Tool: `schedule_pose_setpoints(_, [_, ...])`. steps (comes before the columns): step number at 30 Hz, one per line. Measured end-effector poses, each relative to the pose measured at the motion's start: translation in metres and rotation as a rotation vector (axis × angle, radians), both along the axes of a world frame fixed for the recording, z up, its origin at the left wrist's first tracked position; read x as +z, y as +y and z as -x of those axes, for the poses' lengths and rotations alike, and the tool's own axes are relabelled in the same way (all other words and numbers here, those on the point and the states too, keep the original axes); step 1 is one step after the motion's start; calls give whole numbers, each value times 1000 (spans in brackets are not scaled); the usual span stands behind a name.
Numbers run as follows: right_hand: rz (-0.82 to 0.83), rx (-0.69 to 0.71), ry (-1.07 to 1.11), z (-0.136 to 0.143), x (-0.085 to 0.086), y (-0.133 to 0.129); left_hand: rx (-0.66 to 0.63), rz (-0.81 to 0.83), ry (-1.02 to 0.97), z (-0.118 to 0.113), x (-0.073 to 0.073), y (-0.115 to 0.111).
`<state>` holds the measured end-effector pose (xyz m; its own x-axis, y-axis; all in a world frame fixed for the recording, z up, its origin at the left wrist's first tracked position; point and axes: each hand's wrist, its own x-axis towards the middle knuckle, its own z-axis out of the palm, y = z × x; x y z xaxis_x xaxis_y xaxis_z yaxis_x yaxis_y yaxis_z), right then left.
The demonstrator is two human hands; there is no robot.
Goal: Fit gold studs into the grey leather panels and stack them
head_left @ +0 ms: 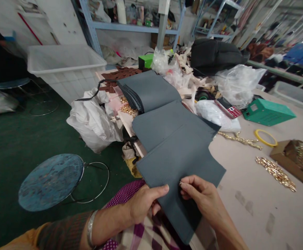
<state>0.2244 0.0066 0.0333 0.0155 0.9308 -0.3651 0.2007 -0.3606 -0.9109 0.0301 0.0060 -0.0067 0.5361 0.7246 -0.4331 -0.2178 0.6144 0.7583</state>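
A grey-blue sheet with cut-out corners (177,156) lies over the near table edge, its lower end above the lap. My left hand (146,203) grips its left edge, thumb on top and fingers curled beneath. Over the sheet, my right hand (199,194) pinches a tiny metallic piece (180,183) between thumb and index finger. Beyond the held sheet lies another grey-blue sheet (159,123), and past that a folded stack of the same material (151,88).
Gold chains (276,173), yellow tape (266,138), a cardboard box (284,152) and a green box (268,111) are on the table (240,166) at right. A white bag (91,118) hangs at its left edge, near a blue stool (51,182).
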Motion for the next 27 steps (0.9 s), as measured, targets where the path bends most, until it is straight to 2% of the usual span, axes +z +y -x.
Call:
schedule_pose_setpoints(5, [37, -26, 25, 5, -2, 3, -12, -10, 3, -1, 5, 1])
schedule_pose_setpoints(11, [55, 1, 33, 4, -2, 4, -62, -69, 75, 2, -1, -2])
schedule_pose_setpoints(17, [25, -33, 60, 4, -2, 1, -78, -133, 206, 2, 0, -7])
schedule_pose_setpoints(19, [-2, -38, 59, 5, -4, -1, -25, -70, 150, -3, -1, -9])
schedule_pose_setpoints(22, [-57, -52, 71, 6, -5, -5, 68, 90, -87, -10, -1, -9])
schedule_pose_setpoints(27, [-57, -18, 106, 5, -2, -8, 22, 180, -220, -11, 5, -4])
